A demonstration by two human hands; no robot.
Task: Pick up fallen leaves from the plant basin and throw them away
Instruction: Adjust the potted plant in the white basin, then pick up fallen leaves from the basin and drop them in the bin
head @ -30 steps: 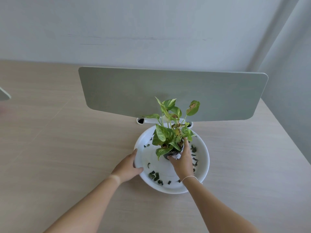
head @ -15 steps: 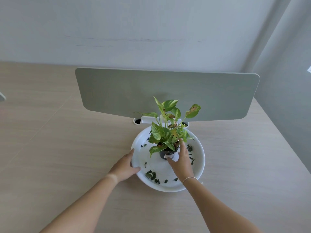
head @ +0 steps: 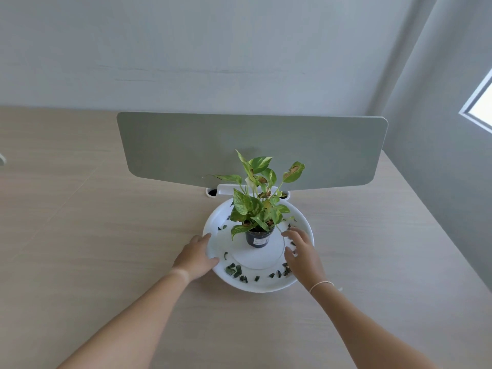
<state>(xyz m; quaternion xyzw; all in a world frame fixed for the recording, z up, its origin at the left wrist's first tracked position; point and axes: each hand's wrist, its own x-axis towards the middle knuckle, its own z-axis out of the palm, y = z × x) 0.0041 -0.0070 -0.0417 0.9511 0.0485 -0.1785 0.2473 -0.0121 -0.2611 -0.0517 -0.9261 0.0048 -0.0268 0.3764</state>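
A round white basin sits on the wooden desk, with a small potted plant in a dark pot standing in its middle. Several dark green leaf pieces lie scattered along the basin's near and right inner rim. My left hand grips the basin's left rim, thumb inside. Over the right side of the basin hovers my right hand, fingers spread, apart from the pot and holding nothing.
A grey divider panel stands upright just behind the basin, on a white bracket. The pale wooden desk extends left and toward me. A grey wall and a window corner are at the right.
My right hand has let go of the pot and moved right, over the basin's right side. The pot now stands free. My left hand stays on the rim.
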